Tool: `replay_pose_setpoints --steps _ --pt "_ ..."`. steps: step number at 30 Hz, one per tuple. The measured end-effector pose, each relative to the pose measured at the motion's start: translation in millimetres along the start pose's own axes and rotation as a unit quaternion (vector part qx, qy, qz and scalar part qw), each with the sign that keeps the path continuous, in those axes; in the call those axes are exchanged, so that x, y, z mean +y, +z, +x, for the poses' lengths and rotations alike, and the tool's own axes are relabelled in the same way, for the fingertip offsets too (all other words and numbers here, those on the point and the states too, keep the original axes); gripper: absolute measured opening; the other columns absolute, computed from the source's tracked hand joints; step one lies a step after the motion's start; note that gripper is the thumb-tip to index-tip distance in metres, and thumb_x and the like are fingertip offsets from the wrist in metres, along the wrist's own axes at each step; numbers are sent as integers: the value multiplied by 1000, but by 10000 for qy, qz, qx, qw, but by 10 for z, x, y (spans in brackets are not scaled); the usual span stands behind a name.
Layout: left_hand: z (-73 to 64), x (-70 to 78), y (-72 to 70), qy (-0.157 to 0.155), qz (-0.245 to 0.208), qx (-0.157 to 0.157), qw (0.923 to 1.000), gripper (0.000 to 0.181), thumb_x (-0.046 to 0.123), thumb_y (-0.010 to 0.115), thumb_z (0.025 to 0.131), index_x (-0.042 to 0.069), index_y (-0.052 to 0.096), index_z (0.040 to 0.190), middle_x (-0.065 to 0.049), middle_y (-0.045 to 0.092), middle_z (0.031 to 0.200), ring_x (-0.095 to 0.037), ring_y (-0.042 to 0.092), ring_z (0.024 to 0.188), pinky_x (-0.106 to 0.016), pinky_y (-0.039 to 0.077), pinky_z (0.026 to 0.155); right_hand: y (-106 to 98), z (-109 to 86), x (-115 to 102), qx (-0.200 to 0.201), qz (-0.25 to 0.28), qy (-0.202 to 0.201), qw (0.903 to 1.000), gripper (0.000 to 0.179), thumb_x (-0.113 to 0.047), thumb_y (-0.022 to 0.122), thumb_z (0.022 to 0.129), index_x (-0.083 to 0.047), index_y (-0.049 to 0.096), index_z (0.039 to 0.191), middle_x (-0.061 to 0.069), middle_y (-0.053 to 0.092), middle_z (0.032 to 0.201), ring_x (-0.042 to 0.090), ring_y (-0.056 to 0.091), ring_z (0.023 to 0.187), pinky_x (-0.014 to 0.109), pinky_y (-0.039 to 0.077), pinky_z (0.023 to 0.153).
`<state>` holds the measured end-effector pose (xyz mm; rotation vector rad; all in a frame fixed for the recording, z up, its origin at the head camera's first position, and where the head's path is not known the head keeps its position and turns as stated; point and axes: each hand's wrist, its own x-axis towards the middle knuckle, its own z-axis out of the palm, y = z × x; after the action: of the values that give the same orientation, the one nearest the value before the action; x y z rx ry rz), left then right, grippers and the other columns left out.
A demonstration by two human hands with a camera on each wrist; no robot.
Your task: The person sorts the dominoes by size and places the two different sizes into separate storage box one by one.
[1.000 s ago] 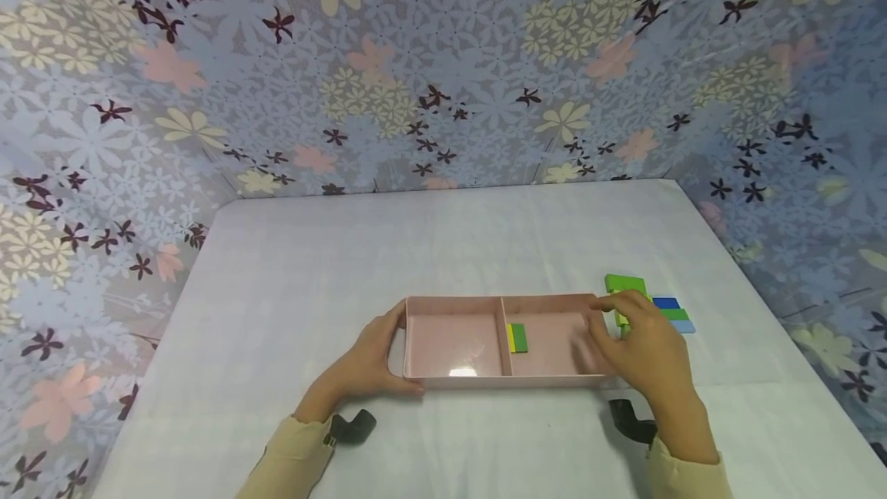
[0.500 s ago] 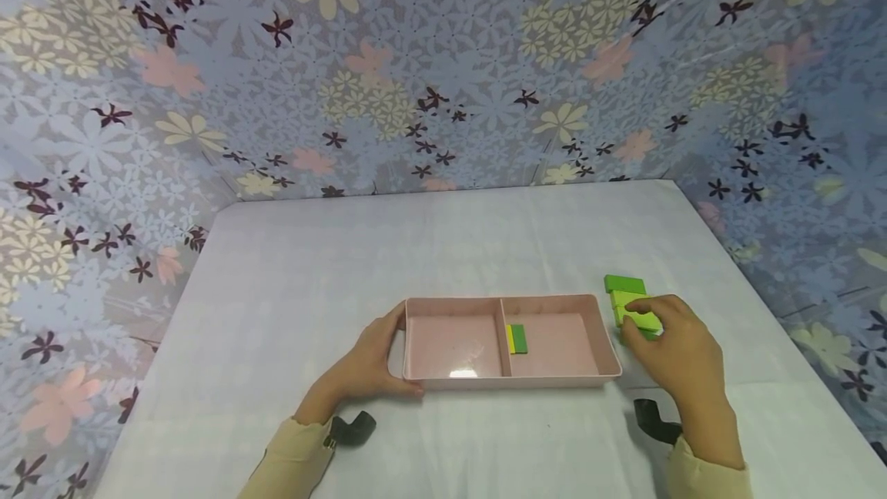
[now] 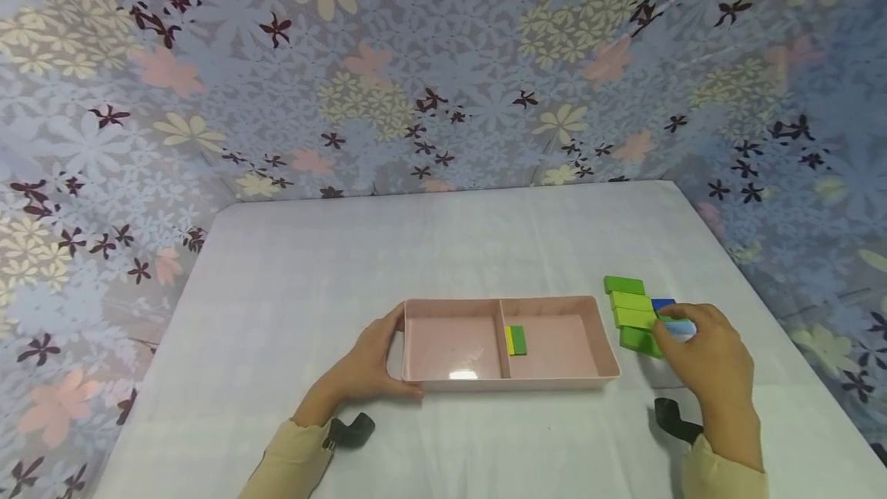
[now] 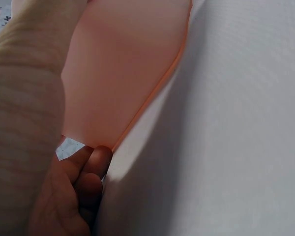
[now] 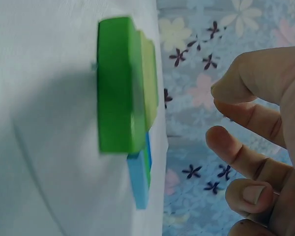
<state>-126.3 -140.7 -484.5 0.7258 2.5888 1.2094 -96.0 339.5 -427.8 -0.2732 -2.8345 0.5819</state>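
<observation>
My left hand (image 3: 366, 356) grips the left end of a pink tray (image 3: 513, 384) with two compartments, thumb along its front wall. Its fingers also show at the tray wall (image 4: 123, 64) in the left wrist view. A yellow block (image 3: 510, 341) and a green block (image 3: 519, 340) lie against the divider in the right compartment. My right hand (image 3: 710, 360) hovers over the loose blocks, thumb and index tips close together around nothing. Nearest it are a light blue block (image 3: 682, 329) and a green block (image 3: 640, 342); in the right wrist view the light blue block (image 5: 139, 182) lies apart from the fingers.
Two yellow-green blocks (image 3: 633, 310), another green block (image 3: 624, 285) and a dark blue block (image 3: 662, 303) lie grouped right of the tray on the white-covered table (image 3: 416, 245). A flowered cloth wall (image 3: 443, 60) rises behind. Black mounts (image 3: 352, 430) sit at both wrists.
My right hand has moved from over the tray's right end rightward to the blue blocks. The left hand keeps holding the tray, which stays in place.
</observation>
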Motion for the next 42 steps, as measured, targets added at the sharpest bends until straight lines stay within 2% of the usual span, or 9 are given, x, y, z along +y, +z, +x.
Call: replay_pose_setpoints --steps 7,14,16,21,26,34,42 --pt "3 3 7 -6 13 -123 9999 133 61 85 53 24 6 154 5 45 135 -15 35 126 -48 24 109 21 -23 150 -216 -187 411 9987 33 -33 62 87 -10 67 111 22 55 120 26 55 65 33 37 41" --pt "8 -16 -11 95 58 84 9999 133 65 84 51 24 9 154 7 47 131 -13 38 121 -47 30 105 31 53 189 -64 -148 245 9996 31 -30 65 86 -8 68 108 24 58 115 34 58 71 35 38 42" --pt "15 -23 -17 138 100 131 9998 133 66 83 51 25 9 153 8 48 130 -12 39 120 -46 32 104 25 75 187 -68 -138 270 9995 32 -30 65 87 -7 68 108 25 57 116 38 58 78 39 40 43" --pt "20 -19 -20 179 109 141 9997 132 68 82 52 25 9 153 6 48 130 -13 40 120 -47 31 104 32 88 239 -545 -340 627 9960 36 -35 63 87 -8 66 110 30 52 118 48 53 94 52 43 53" --pt "4 -17 1 121 115 37 9999 133 68 81 52 23 8 154 6 47 132 -14 38 122 -47 29 106 62 48 317 -942 -535 834 9906 40 -38 62 86 -8 64 114 33 46 117 51 51 96 55 43 57" --pt "0 -18 4 104 58 20 9999 132 67 82 52 27 7 153 6 47 132 -13 37 122 -47 28 106 82 38 339 -1019 -526 1031 9880 42 -40 60 87 -9 64 115 36 44 117 53 51 93 55 43 56" --pt "-2 -38 10 158 102 65 9998 132 66 82 52 27 7 153 8 47 131 -12 39 121 -47 28 106 96 49 356 -1071 -562 1112 9864 41 -41 60 88 -10 64 116 34 47 117 52 49 100 57 43 60"
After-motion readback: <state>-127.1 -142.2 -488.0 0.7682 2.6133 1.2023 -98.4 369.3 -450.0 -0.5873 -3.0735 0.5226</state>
